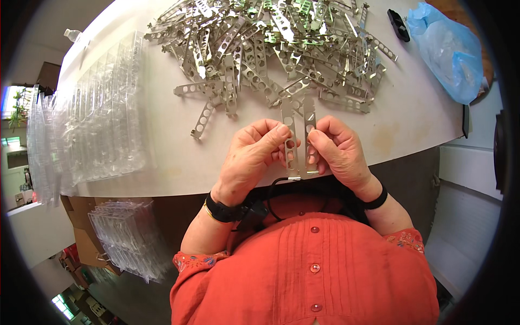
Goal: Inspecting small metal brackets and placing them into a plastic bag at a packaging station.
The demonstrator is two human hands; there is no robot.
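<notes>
Between the thumb and fingers of my left hand (252, 149) is a flat metal bracket (287, 116) with a row of round holes, held upright. My right hand (341, 149) pinches a second perforated metal bracket (309, 111) close beside it, the two strips nearly parallel with a narrow gap between. Their bent lower ends point toward me, near the table's front edge. Just beyond my hands spreads a large heap of similar metal brackets (260, 54), lying in all directions. One loose bracket (204, 120) lies at the heap's near left.
Clear plastic trays (111, 114) with long compartments stand on the white table (179, 157) at the left. More clear trays (130, 238) sit lower, below the table edge. A blue plastic bag (452, 54) and a small black object (398, 25) lie at the far right.
</notes>
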